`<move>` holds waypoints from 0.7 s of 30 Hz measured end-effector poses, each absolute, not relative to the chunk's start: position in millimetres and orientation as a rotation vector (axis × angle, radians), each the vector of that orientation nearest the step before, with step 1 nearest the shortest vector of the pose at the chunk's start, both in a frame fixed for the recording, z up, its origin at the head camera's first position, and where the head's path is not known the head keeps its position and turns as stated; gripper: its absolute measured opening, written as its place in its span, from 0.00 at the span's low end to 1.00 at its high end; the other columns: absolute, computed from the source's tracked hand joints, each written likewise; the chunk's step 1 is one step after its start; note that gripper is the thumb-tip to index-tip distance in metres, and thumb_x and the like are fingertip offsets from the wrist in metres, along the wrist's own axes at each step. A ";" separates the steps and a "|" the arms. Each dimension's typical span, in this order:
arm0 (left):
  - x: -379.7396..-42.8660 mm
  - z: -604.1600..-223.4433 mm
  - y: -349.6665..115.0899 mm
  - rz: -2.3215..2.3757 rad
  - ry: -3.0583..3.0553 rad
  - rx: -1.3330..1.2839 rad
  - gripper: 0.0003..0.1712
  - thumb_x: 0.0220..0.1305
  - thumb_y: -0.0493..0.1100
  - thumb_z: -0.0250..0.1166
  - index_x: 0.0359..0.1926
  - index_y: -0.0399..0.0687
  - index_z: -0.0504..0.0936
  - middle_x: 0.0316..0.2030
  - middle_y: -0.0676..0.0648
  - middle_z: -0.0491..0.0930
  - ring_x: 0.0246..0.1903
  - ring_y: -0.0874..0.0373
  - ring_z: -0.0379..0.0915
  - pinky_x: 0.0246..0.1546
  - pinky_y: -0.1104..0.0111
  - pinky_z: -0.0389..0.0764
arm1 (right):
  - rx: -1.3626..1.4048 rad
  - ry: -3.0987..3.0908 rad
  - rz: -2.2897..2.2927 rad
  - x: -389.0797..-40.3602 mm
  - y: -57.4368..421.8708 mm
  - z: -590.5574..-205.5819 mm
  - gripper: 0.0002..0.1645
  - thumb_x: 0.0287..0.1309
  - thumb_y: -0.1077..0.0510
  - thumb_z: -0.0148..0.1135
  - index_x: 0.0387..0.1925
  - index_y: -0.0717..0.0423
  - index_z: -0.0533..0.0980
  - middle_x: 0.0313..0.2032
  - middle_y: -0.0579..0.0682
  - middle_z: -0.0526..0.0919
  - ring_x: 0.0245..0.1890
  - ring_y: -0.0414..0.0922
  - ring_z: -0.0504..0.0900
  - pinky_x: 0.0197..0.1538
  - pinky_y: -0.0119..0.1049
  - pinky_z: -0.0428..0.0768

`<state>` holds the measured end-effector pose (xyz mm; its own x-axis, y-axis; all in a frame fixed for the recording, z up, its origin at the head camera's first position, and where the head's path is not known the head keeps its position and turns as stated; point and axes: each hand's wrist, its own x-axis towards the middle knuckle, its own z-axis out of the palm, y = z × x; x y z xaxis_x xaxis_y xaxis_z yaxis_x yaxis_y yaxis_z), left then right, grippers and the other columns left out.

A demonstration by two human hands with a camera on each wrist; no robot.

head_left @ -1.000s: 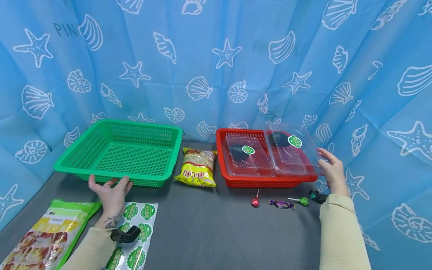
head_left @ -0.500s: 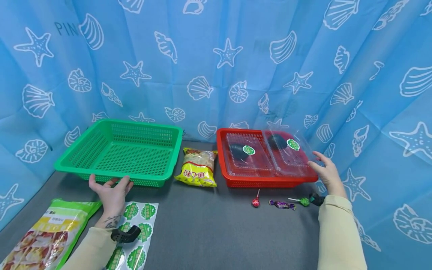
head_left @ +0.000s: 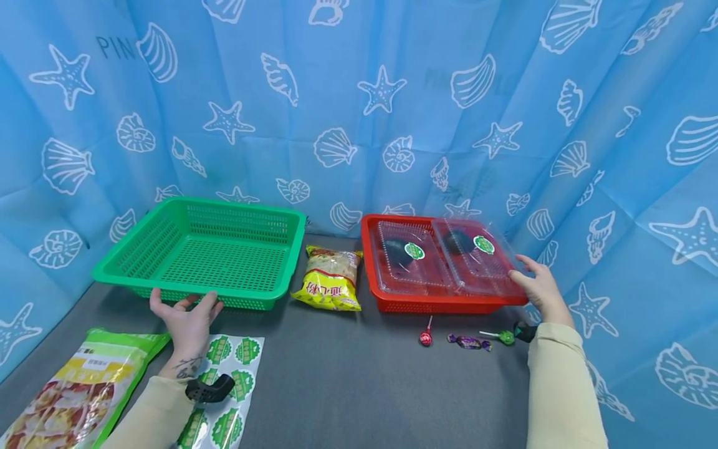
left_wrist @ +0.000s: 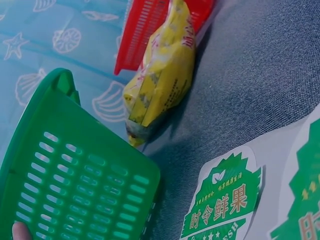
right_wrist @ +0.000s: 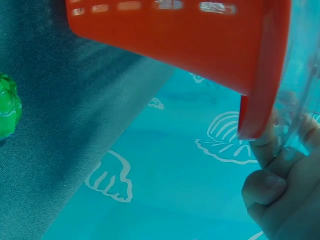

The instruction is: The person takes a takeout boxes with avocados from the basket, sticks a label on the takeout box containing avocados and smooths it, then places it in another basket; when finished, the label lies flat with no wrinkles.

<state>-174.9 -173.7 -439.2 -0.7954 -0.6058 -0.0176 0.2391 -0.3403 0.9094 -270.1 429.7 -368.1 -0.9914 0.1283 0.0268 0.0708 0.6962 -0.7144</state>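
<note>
My right hand [head_left: 541, 288] pinches the right edge of a clear plastic box [head_left: 477, 265] with a green round sticker; the right wrist view shows its fingers [right_wrist: 287, 160] at the clear edge beside the red rim. This box lies over the right half of the red basket [head_left: 443, 304]. A second clear box [head_left: 417, 274] with a sticker lies to its left; a dark, rounded thing shows through each. At the front of the green basket [head_left: 224, 293], my left hand [head_left: 187, 324] has spread fingers touching the wall below the rim.
A yellow noodle packet [head_left: 328, 280] stands between the baskets. A red lollipop [head_left: 426, 338], a purple-wrapped candy [head_left: 469, 342] and a green lollipop [head_left: 506, 337] lie before the red basket. A sticker sheet [head_left: 241, 380] and a food bag [head_left: 78, 393] lie front left.
My right hand has moved left and slightly down, and the right clear box has lowered from a tilt to lie flatter on the red basket. My left hand stays at the green basket.
</note>
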 end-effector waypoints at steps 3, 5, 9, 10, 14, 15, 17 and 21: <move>-179.7 -447.6 -177.3 -2.150 -1.393 0.475 0.55 0.48 0.36 0.65 0.60 0.73 0.34 0.39 0.41 0.57 0.24 0.53 0.69 0.35 0.65 0.78 | -0.222 -2.815 1.208 -267.2 427.9 -365.7 0.40 0.55 0.45 0.49 0.64 0.58 0.50 0.58 0.71 0.48 0.54 0.66 0.52 0.50 0.60 0.65; -184.9 -457.9 -181.6 -2.136 -1.403 0.463 0.56 0.47 0.37 0.66 0.60 0.75 0.34 0.39 0.41 0.57 0.25 0.52 0.69 0.35 0.64 0.78 | -0.272 -2.816 1.189 -265.1 427.0 -362.8 0.41 0.55 0.43 0.48 0.64 0.57 0.49 0.59 0.70 0.48 0.55 0.66 0.51 0.50 0.60 0.64; -197.2 -483.0 -192.0 -2.118 -1.397 0.416 0.57 0.44 0.40 0.69 0.59 0.79 0.35 0.41 0.41 0.57 0.28 0.50 0.70 0.36 0.61 0.78 | -0.371 -2.801 1.030 -261.2 426.2 -355.1 0.45 0.53 0.35 0.45 0.65 0.53 0.46 0.61 0.69 0.48 0.57 0.66 0.50 0.51 0.63 0.59; -199.8 -487.9 -194.2 -2.116 -1.393 0.410 0.57 0.43 0.40 0.69 0.59 0.79 0.36 0.41 0.41 0.57 0.29 0.48 0.70 0.36 0.60 0.78 | -0.392 -2.779 0.978 -260.2 426.1 -353.3 0.46 0.52 0.33 0.44 0.66 0.52 0.46 0.61 0.68 0.49 0.58 0.65 0.51 0.52 0.63 0.58; -206.2 -500.9 -201.1 -2.117 -1.376 0.420 0.57 0.42 0.41 0.70 0.58 0.80 0.37 0.42 0.43 0.56 0.30 0.47 0.70 0.36 0.58 0.77 | -0.436 -2.585 0.910 -255.3 421.7 -346.0 0.42 0.53 0.35 0.44 0.65 0.47 0.49 0.63 0.62 0.49 0.60 0.61 0.51 0.54 0.63 0.51; -206.2 -501.6 -202.2 -2.107 -1.379 0.432 0.57 0.42 0.41 0.70 0.58 0.79 0.38 0.41 0.44 0.56 0.29 0.48 0.69 0.35 0.59 0.78 | -0.433 -2.522 0.922 -254.1 419.1 -343.7 0.40 0.54 0.36 0.45 0.65 0.45 0.50 0.63 0.60 0.50 0.61 0.59 0.52 0.55 0.61 0.51; -203.2 -498.2 -202.8 -2.015 -1.430 0.453 0.54 0.43 0.44 0.70 0.58 0.77 0.39 0.39 0.47 0.56 0.25 0.53 0.66 0.30 0.64 0.79 | -0.394 -2.391 0.949 -252.7 412.1 -338.4 0.35 0.56 0.41 0.46 0.64 0.45 0.54 0.62 0.56 0.53 0.59 0.56 0.55 0.57 0.57 0.54; -191.5 -462.0 -195.7 -1.667 -1.606 0.383 0.41 0.50 0.44 0.64 0.60 0.62 0.48 0.34 0.52 0.56 0.21 0.60 0.55 0.22 0.75 0.67 | -0.271 -2.190 0.991 -253.9 392.2 -323.5 0.30 0.57 0.48 0.49 0.61 0.49 0.59 0.57 0.54 0.59 0.52 0.51 0.62 0.55 0.46 0.62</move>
<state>-191.5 -195.7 -462.0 -0.6547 -0.6972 0.2920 0.3175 0.0969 0.9433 -253.9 392.2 -323.5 -0.7281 0.4484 0.5185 -0.0936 0.6842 -0.7232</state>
